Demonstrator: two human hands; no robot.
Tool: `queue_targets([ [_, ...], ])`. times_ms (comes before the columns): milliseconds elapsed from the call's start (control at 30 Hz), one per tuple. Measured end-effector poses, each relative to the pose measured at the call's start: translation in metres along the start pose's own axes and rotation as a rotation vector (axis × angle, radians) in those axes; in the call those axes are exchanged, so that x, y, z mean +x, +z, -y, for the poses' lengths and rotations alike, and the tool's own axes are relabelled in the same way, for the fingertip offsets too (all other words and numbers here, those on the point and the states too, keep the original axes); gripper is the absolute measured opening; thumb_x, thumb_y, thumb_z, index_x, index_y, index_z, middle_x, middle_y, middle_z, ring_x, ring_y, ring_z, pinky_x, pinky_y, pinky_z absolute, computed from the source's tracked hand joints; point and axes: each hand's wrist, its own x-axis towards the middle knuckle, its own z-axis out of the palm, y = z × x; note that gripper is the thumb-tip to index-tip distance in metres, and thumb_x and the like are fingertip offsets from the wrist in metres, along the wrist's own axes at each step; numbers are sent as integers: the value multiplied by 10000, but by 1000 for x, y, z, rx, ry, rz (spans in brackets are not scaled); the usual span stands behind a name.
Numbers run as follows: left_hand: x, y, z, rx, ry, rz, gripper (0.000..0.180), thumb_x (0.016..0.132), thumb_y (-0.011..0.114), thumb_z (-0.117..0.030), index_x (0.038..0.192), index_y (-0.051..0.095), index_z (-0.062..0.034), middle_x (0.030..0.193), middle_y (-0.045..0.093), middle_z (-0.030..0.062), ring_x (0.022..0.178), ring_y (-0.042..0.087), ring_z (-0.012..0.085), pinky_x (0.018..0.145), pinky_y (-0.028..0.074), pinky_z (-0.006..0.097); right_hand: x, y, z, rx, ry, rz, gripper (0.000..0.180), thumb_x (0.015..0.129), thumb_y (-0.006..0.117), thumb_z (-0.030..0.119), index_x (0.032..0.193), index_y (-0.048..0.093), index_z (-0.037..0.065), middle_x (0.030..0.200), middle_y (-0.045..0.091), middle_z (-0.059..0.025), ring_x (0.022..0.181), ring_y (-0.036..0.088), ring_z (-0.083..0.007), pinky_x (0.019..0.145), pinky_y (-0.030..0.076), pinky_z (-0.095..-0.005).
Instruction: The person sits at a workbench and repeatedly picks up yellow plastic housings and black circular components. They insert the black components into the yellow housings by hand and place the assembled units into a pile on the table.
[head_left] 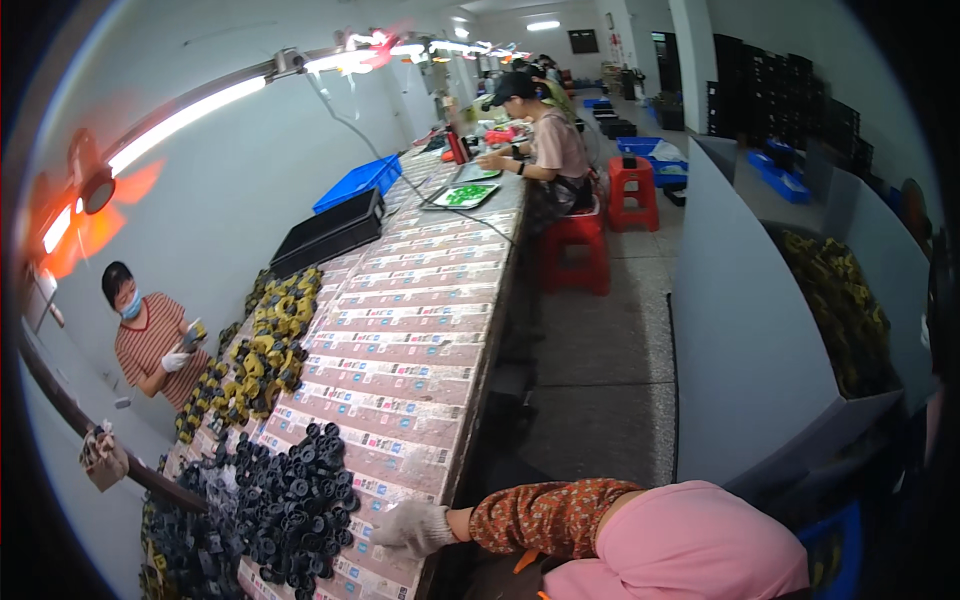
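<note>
Head view: the right hand [415, 530] wears a pale glove; I cannot tell whether its fingers [386, 532] are released or clenched. The black parts [310, 500] lie heaped loosely just left of them on the desk [400, 350]; a hasty backward sweep could drag pieces over the edge beside the wrist.

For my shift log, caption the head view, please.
Gloved grip at the edge of a patterned table, beside heaped dark round parts.
</note>
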Motion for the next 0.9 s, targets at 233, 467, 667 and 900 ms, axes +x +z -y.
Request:
queue_targets([
  [233,18,124,92,-156,264,-33,493,994,663,-280,1431,563,-75,1457,541,202,1372,464,398,1137,357,569,-1,-12,-7,22,-306,-283,154,787,692,158,927,677,94,826,644,-117,780,674,-347,708,569,-442],
  [467,-2,104,45,-729,202,21,321,887,730,-88,1197,645,-75,1165,577,154,1136,532,322,1036,412,446,7,-33,36,37,-144,-266,81,886,689,93,963,674,72,789,636,-154,685,626,-364,607,489,-470],
  [667,-21,61,3,-1080,88,332,343,991,658,-125,1311,593,-19,1162,627,139,1098,606,261,971,496,399,14,-32,37,156,-114,-212,159,874,679,-7,1026,682,40,822,641,-158,735,637,-375,645,496,-450],
  [900,4,53,-36,-791,33,654,606,993,724,-357,1440,516,-5,1198,677,183,1039,677,291,914,531,392,23,-60,24,402,9,-56,182,882,640,-39,1051,701,-7,888,671,-183,778,665,-340,706,514,-400],
])
